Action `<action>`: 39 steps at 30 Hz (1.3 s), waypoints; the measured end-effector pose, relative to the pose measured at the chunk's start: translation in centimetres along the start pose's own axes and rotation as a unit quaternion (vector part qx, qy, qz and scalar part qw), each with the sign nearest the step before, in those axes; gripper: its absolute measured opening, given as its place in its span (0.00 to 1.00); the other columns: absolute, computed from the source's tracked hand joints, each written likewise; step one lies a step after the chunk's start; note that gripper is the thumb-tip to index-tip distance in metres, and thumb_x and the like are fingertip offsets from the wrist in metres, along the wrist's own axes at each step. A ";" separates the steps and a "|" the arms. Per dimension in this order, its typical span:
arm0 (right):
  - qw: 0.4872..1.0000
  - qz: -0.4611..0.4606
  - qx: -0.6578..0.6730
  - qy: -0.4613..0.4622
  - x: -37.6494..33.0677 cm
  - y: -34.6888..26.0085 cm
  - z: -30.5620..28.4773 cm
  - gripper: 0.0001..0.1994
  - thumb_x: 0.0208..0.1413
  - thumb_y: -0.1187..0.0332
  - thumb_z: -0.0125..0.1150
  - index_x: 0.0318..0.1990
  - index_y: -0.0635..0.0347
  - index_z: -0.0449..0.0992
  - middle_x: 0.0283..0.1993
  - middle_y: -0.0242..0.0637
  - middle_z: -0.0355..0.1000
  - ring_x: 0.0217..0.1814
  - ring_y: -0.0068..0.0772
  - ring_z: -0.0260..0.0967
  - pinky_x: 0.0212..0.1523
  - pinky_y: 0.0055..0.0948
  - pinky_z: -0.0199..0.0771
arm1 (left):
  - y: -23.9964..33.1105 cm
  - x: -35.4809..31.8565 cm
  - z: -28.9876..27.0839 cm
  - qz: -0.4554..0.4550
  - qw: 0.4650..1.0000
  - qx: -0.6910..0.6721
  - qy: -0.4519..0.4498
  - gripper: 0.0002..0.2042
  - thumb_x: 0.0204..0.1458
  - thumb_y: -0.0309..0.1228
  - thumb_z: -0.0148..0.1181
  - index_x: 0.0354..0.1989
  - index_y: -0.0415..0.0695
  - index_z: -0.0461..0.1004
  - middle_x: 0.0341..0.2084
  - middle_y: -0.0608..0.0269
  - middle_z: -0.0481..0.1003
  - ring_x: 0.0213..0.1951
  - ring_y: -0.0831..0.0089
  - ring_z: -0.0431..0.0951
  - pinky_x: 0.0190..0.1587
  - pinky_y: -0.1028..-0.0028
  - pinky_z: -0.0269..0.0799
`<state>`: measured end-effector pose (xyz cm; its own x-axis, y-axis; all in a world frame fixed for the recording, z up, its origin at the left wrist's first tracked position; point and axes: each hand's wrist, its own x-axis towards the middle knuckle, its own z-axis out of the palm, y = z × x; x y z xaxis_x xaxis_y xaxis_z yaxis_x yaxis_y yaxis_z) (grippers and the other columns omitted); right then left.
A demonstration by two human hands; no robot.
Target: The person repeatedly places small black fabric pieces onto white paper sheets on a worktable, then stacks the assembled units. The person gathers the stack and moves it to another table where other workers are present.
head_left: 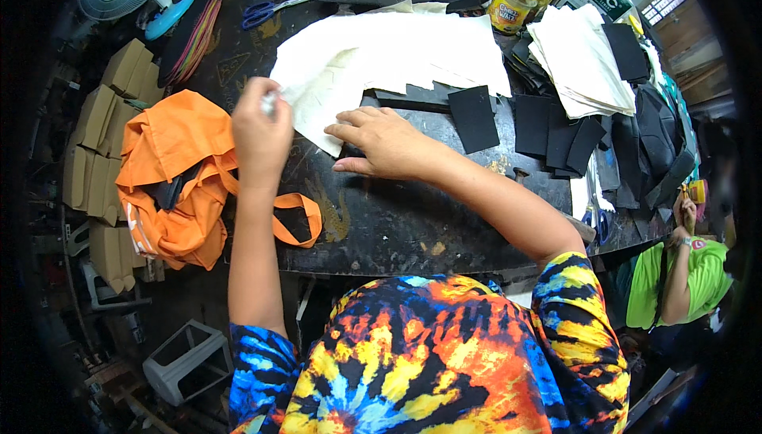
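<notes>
A dark table [381, 243] is bearing a white cloth [421, 49], which is lying spread in front of the hands. The right hand [385, 144] is resting fingers-apart at the cloth's near corner, gripping nothing, while the left hand [260, 128] is pinching a small whitish thing [269, 104], fingers bent.

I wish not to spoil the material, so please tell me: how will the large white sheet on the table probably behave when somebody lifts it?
The white sheet would probably bend and sag, because creases run across its left part. It seems light for its size, as its edges look thin. Rolling is unlikely, since it lies mostly flat on the table.
</notes>
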<state>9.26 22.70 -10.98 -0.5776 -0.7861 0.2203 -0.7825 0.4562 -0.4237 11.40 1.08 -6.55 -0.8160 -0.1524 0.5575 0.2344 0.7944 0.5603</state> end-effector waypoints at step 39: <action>0.824 0.274 0.455 0.196 -15.3 -0.2 -3.1 0.28 0.62 0.79 0.66 0.69 0.56 0.70 0.49 0.33 0.78 0.51 0.19 0.73 0.51 0.24 0.77 | 4.9 -11.7 5.7 0.124 0.941 0.000 -0.314 0.44 0.47 0.51 0.74 0.70 0.42 0.66 0.71 0.48 0.65 0.75 0.51 0.59 0.76 0.49 0.47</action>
<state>17.58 35.94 -11.53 -0.9566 -0.2898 -0.0316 0.0160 0.0561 -0.9983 19.14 10.09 -13.81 -0.8875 0.4155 0.1994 0.4591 0.7597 0.4606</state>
